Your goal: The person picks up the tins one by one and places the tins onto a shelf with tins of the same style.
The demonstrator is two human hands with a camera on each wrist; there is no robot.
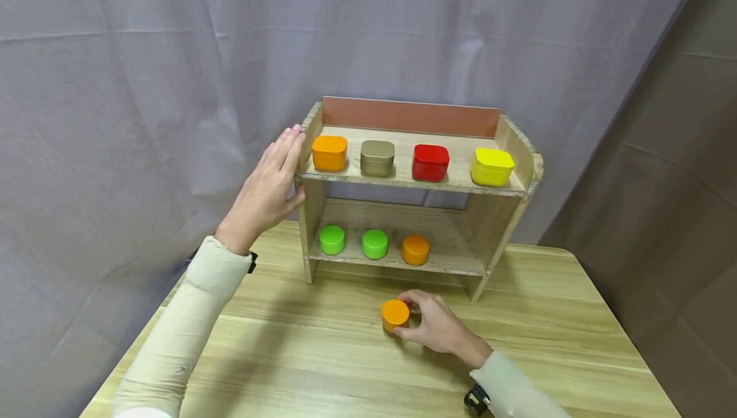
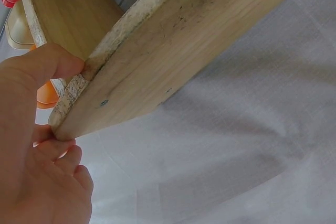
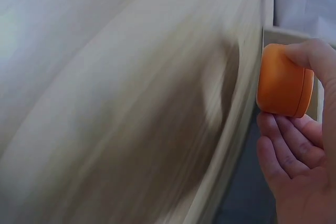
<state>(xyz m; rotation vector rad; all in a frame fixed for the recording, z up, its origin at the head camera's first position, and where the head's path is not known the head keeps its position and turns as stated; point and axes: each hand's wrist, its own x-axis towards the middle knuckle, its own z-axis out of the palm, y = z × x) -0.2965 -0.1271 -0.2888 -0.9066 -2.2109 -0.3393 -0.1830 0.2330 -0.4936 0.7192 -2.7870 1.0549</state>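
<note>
My right hand (image 1: 440,325) pinches a round orange lidded container (image 1: 395,314) between thumb and fingers, low over the table in front of a small two-tier wooden shelf (image 1: 397,265). In the right wrist view the container (image 3: 282,80) is tipped on its side, thumb on one side and fingertips on the other. My left hand (image 1: 267,178) holds the shelf's left side panel. Seen from the left wrist, thumb and fingers grip the panel's rough edge (image 2: 71,98). On the lower tier stand two round green containers (image 1: 332,240) (image 1: 375,244) and another round orange one (image 1: 415,249).
Along the upper tier stand rounded square containers: orange (image 1: 329,153), olive (image 1: 377,158), red (image 1: 430,162) and yellow (image 1: 492,166). A brown back strip (image 1: 409,117) rises behind them. Grey curtain (image 1: 173,85) hangs behind the wooden table (image 1: 311,367); a darker cloth (image 1: 662,168) stands at right.
</note>
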